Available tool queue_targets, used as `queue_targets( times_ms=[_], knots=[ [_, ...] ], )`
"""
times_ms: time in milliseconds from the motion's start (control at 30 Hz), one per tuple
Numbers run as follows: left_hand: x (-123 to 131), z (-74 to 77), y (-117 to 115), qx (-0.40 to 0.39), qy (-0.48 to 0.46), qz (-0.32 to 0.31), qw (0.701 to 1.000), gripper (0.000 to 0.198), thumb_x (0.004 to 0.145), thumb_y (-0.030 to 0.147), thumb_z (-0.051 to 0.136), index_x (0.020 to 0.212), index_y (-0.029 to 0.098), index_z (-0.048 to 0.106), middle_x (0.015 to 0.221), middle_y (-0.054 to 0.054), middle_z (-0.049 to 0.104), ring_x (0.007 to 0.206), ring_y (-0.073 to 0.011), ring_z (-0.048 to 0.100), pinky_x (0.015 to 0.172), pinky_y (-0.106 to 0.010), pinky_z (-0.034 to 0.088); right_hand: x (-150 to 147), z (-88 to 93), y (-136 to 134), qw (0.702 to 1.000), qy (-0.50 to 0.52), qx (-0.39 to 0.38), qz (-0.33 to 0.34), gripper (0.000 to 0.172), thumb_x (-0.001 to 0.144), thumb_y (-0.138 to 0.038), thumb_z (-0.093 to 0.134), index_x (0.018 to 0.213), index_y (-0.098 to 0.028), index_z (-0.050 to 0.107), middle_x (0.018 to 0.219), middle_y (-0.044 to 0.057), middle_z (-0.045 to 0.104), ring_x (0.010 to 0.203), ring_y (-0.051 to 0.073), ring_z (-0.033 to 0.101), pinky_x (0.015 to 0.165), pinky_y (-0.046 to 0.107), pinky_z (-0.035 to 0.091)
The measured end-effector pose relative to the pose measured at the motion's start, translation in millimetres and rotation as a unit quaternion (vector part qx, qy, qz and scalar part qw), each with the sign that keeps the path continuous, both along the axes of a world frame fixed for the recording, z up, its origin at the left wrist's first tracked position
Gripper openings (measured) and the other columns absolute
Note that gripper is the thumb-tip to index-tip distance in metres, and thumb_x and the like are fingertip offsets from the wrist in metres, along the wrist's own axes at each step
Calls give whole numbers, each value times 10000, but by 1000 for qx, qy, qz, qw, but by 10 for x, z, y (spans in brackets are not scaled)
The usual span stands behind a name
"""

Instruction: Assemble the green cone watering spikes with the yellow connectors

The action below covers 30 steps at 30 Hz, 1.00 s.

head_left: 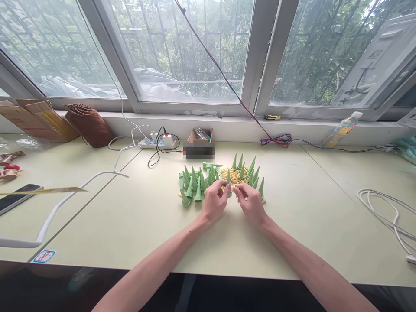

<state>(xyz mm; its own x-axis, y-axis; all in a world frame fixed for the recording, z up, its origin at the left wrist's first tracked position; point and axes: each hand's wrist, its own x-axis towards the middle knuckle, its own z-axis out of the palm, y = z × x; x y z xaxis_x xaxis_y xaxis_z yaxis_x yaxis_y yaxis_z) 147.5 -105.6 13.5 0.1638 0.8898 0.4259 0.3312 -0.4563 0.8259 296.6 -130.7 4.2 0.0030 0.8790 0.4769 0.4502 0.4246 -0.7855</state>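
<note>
My left hand (216, 200) is closed around a green pointed cone (228, 177), held upright with its tip showing above the fingers. Close beside it, my right hand (250, 203) has thumb and fingertips pinched together near the cone's lower part; whatever is between them is too small to make out. Several more green cones with ribbed round bases (198, 193) stand or lie in a cluster left of my hands. Beyond the hands is a pile of small yellow pieces (234, 173), with further green cones (240, 161) standing in and around it, some partly hidden by my right hand.
Behind the cones stand a small open cardboard box (200, 135) and a power strip (152, 142) with cables. A phone (19, 197) and a white tube (65, 201) are at left. At right are a bottle (342, 130) and a coiled white cable (390, 212).
</note>
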Motion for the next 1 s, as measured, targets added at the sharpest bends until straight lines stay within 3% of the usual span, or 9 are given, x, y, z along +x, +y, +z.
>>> queue_targets(
  times_ms=[267, 467, 767, 1000],
  knots=[
    [5, -30, -1, 3, 4, -1, 1000, 254, 931, 409, 530, 887, 166, 587, 764, -14, 617, 475, -72, 485, 445, -209, 366, 5, 8, -5, 1000, -19, -9, -8, 326, 1002, -396, 449, 838, -176, 625, 613, -2, 555, 534, 141, 513, 545, 260, 398],
    [2, -42, 10, 10, 8, -3, 1000, 249, 934, 404, 528, 887, 167, 589, 788, -22, 627, 474, -70, 474, 444, -212, 360, 10, -2, 19, 998, -54, 3, -22, 373, 1011, -391, 428, 722, -187, 547, 612, -6, 531, 544, 135, 468, 538, 261, 347],
    [-21, 7, 8, -18, -2, 9, 1000, 265, 930, 432, 527, 888, 175, 575, 704, -3, 608, 446, -80, 493, 439, -213, 386, -13, 50, -17, 998, -56, 5, 12, 238, 999, -332, 460, 946, -176, 630, 821, 48, 664, 621, 154, 548, 578, 268, 399],
    [-28, -4, 10, -16, 3, 1, 1000, 269, 935, 436, 518, 904, 176, 580, 708, -3, 617, 449, -86, 516, 447, -221, 405, -3, 35, -4, 998, -67, 5, 12, 284, 1012, -332, 430, 812, -187, 570, 689, 12, 581, 585, 147, 496, 569, 270, 362]
  ],
)
